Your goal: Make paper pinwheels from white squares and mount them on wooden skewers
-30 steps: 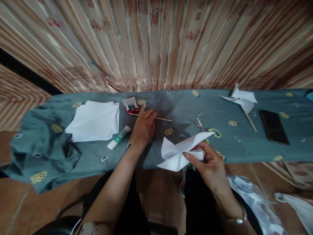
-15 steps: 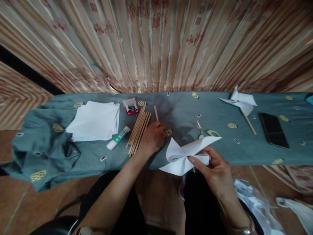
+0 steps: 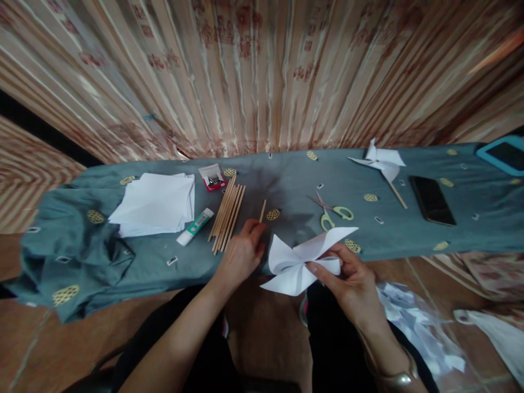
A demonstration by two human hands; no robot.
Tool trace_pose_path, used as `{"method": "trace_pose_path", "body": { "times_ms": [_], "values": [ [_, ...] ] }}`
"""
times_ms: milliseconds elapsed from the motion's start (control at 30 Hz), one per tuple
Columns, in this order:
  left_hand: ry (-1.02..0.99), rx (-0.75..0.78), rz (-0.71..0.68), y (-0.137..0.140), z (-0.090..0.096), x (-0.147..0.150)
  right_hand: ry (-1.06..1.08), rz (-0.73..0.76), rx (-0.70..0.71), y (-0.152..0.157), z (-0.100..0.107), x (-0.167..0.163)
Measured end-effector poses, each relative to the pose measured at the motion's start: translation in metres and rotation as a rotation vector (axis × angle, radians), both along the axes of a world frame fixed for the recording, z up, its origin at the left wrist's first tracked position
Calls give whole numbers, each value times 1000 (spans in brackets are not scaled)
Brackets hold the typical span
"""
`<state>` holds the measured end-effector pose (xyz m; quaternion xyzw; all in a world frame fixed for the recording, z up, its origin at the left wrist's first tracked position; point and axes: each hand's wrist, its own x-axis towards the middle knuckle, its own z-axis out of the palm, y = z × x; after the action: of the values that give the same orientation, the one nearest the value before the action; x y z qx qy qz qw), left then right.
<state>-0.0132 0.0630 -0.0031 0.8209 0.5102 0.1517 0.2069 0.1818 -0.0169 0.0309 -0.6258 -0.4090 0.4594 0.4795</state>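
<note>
My right hand (image 3: 347, 273) pinches a white paper pinwheel (image 3: 292, 262) by its folded middle, just over the table's front edge. Closed around the lower part of a thin wooden stick (image 3: 262, 210) is my left hand (image 3: 243, 251); the stick's upper end sticks out above the fingers. Left of that hand lies a bundle of wooden sticks (image 3: 227, 215). Scissors (image 3: 329, 212) with green handles lie spread behind the pinwheel. A small red and white box (image 3: 212, 178) stands with its lid up, dark metal pins inside.
A stack of white paper (image 3: 153, 202) and a glue stick (image 3: 195, 226) lie at the left. On the right are a finished-looking pinwheel on a stick (image 3: 382, 164), a phone (image 3: 432, 200) and a blue-framed device (image 3: 503, 154). A curtain (image 3: 262, 82) hangs behind.
My left hand has drawn back toward the front edge with the stick in it. The pinwheel stays in my right hand. The view has shifted slightly right.
</note>
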Motion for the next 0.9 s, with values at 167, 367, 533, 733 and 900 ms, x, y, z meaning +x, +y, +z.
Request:
{"method": "trace_pose_path", "body": {
  "times_ms": [167,367,533,733,900],
  "values": [
    [133,44,68,9,0,3,18,4,17,-14,-1,3],
    [143,83,157,32,-9,20,44,9,48,-21,0,2],
    [-560,-152,165,32,-11,42,35,-21,93,-26,9,0],
    [-1216,-814,151,2,28,53,23,-46,230,-29,26,-2],
    [-1281,-967,161,-18,40,46,-90,-134,323,-32,32,-4]
  ]
}}
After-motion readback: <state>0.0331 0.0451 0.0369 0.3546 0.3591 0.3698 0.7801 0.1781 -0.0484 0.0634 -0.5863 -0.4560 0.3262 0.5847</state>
